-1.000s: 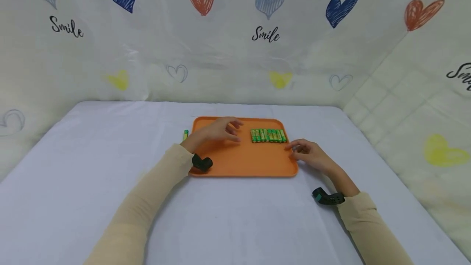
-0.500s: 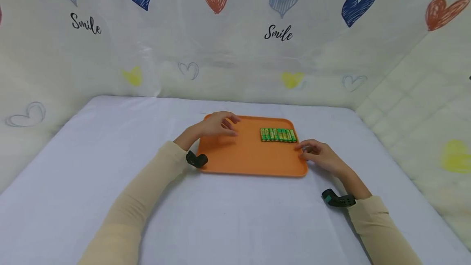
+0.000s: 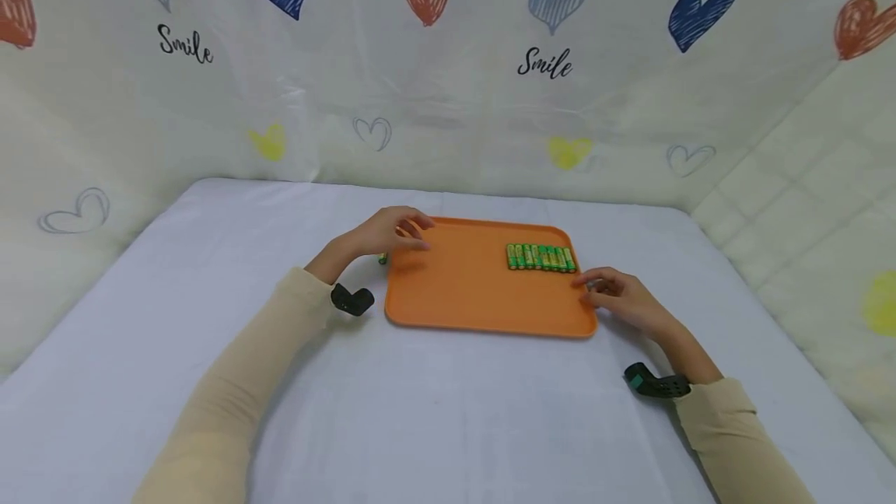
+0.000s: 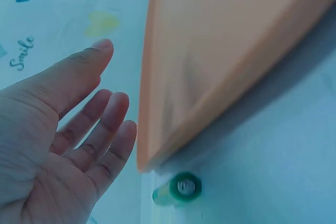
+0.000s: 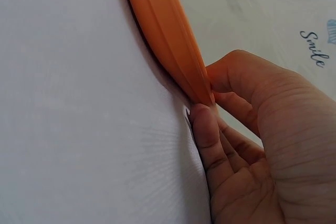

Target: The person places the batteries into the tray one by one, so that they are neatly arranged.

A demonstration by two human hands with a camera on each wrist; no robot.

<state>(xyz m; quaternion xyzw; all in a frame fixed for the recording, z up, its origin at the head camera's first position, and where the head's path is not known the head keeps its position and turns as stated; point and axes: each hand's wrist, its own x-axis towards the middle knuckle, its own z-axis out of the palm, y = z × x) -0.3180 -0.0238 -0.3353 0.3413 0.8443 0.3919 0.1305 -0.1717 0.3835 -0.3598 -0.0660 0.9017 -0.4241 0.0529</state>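
Note:
In the head view, an orange tray (image 3: 483,302) lies on the white-covered table. Several green-and-yellow batteries (image 3: 541,257) form a close row near its right side. My left hand (image 3: 385,232) hovers at the tray's far left corner, fingers loosely spread and holding nothing. Just outside the tray's left edge is a single battery (image 3: 383,259), partly hidden by that hand; the left wrist view shows this battery (image 4: 178,190) end-on below my fingers. At the right rim, my right hand (image 3: 623,300) pinches the tray edge (image 5: 173,40) between thumb and finger.
A wall sheet (image 3: 448,68) printed with hearts and "Smile" rises behind the table. Black wrist cameras are strapped to the left wrist (image 3: 352,300) and the right wrist (image 3: 656,381). White cloth (image 3: 448,411) stretches in front of the tray.
My left hand has drawn back leftward from above the tray to its left corner. The head view has turned left, shifting the scene right. My right hand stays at the rim.

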